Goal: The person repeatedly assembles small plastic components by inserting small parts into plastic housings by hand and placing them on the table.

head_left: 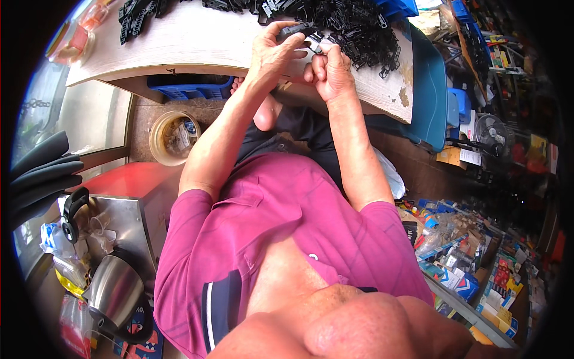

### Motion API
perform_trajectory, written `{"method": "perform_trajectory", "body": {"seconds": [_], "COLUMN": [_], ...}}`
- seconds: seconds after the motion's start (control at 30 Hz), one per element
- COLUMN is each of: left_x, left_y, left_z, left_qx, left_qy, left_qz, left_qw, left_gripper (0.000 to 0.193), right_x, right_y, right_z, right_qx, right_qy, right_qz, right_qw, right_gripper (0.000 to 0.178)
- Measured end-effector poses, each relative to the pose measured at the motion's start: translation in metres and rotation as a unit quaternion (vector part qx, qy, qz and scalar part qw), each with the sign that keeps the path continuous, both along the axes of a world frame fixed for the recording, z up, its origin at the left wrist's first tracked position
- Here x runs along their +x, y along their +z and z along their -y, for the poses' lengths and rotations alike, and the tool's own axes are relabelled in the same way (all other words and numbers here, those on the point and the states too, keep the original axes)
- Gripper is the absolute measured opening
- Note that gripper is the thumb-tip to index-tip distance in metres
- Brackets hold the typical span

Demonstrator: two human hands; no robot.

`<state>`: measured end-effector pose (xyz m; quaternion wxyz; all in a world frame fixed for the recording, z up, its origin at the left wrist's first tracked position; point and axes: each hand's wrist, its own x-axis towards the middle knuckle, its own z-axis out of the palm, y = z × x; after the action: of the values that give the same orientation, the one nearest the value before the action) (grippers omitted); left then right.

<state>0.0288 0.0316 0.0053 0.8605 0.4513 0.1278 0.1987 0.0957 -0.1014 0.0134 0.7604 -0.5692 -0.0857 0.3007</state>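
Note:
Over the near side of the work table, my left hand (270,52) is closed around a black plastic part (297,30), gripping it between thumb and fingers. My right hand (332,73) meets it from the right, its fingers curled in a pinch at a small pale grey piece (313,45) at the part's lower end. Whether that piece belongs to the black part, I cannot tell. Just beyond both hands spreads a heap of similar black plastic parts (365,42). A smaller cluster of black parts (140,18) lies farther left.
The pale wooden table (197,39) has a worn right corner. Below it are a blue crate (191,90) and a cream bucket (160,140) holding scraps. A teal bin (429,90) stands at the right. Left of me, a steel kettle (116,290) sits by a metal cabinet (122,209).

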Motion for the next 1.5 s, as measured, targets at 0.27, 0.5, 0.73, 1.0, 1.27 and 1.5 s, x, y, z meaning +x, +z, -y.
{"method": "perform_trajectory", "body": {"seconds": [0.27, 0.5, 0.73, 1.0, 1.27, 1.5], "left_x": [0.005, 0.002, -0.014, -0.019, -0.015, -0.021], "left_y": [-0.010, -0.010, 0.003, 0.002, -0.006, -0.001], "left_z": [0.002, -0.003, 0.005, 0.010, 0.004, 0.008], "left_qx": [0.042, 0.090, 0.028, 0.068, 0.014, 0.161], "left_qy": [0.083, 0.053, 0.027, 0.040, 0.038, -0.066], "left_qz": [0.023, 0.007, -0.016, -0.034, -0.006, -0.049], "left_qw": [0.995, 0.995, 0.999, 0.996, 0.999, 0.983], "left_gripper": [0.033, 0.031, 0.032, 0.033, 0.034, 0.027], "right_x": [-0.011, -0.017, -0.018, -0.017, -0.013, -0.008], "right_y": [0.002, 0.010, 0.001, 0.002, 0.011, 0.028], "right_z": [-0.005, -0.013, -0.013, -0.008, 0.006, 0.008], "right_qx": [-0.019, -0.009, 0.000, 0.013, 0.071, 0.087], "right_qy": [0.040, 0.008, -0.006, 0.004, -0.036, -0.052], "right_qz": [0.017, -0.001, 0.036, 0.048, 0.084, 0.100], "right_qw": [0.999, 1.000, 0.999, 0.999, 0.993, 0.990], "right_gripper": [0.019, 0.016, 0.011, 0.009, 0.013, 0.015]}}
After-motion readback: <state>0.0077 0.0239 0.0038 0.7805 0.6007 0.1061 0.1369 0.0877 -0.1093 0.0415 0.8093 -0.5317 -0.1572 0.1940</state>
